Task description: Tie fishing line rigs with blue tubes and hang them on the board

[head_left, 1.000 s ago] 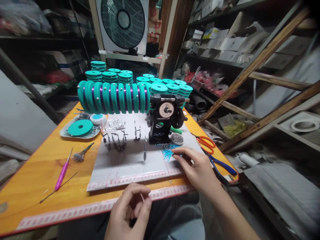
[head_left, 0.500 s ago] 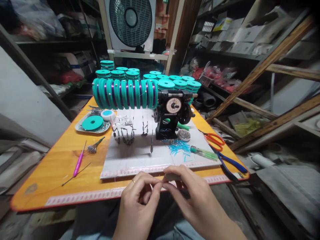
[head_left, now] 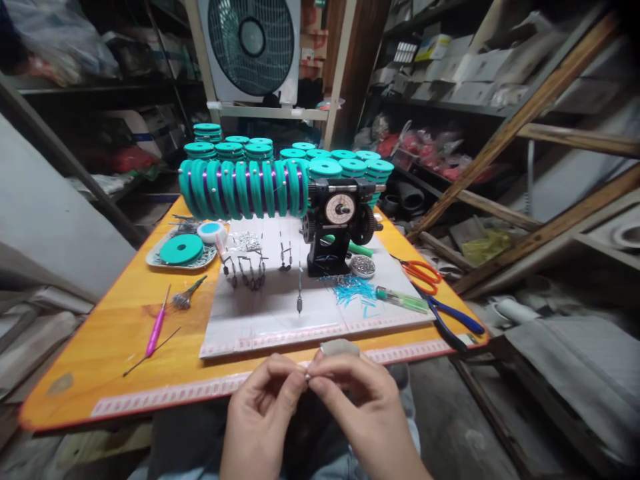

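Observation:
My left hand (head_left: 267, 400) and my right hand (head_left: 353, 400) meet fingertip to fingertip in front of the table's near edge. Both are closed in a pinch around a tiny pale thing, too small to name. A grey piece (head_left: 341, 347) shows behind the fingers of my right hand; its kind is unclear. Beyond the hands lies a white board (head_left: 270, 330) with a dark fishing rig (head_left: 299, 305) hanging above it on a line. More such rigs (head_left: 245, 270) hang farther left. Above them a row of teal spools (head_left: 245, 189) sits on a black geared winder (head_left: 327, 250).
Blue-handled pliers (head_left: 455, 320), orange scissors (head_left: 423, 275), a green-capped tube (head_left: 403, 300), blue bits (head_left: 353, 291) and a dish of small metal parts (head_left: 363, 267) lie to the right. At left are a pink-handled hook tool (head_left: 156, 330) and a tray (head_left: 155, 260) holding a teal disc.
Both hands have drawn slightly left and their fingertips are pressed closer together. More of the grey piece shows behind my right hand. The view has shifted a little.

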Tool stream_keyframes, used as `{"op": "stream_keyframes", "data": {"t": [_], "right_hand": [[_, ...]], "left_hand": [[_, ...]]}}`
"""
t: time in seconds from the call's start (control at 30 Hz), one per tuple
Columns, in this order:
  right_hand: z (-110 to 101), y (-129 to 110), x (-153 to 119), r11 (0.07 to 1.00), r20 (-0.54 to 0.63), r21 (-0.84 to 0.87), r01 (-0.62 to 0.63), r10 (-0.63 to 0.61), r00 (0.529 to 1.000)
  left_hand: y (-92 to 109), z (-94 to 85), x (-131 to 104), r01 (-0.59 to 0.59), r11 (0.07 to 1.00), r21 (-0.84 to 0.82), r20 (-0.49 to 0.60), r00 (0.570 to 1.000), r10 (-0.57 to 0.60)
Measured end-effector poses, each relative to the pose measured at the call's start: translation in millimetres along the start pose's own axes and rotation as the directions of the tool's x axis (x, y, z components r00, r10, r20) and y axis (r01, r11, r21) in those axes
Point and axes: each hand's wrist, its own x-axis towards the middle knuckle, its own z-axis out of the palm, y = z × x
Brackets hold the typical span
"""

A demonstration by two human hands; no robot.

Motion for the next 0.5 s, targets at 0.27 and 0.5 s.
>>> {"op": "stream_keyframes", "data": {"t": [0.27,0.5], "right_hand": [[-31,0,4,0.95,0.026,-0.298,0.097,-0.094,0.995],[-137,34,62,0.72,-0.09,-0.689,0.08,-0.195,0.977]], "left_hand": [[-15,-4.1,0,-0.262,0.929,0.26,0.117,0.964,0.239],[-39,4.4,-2,-0.74,0.527,0.418,0.366,0.668,0.648]]}}
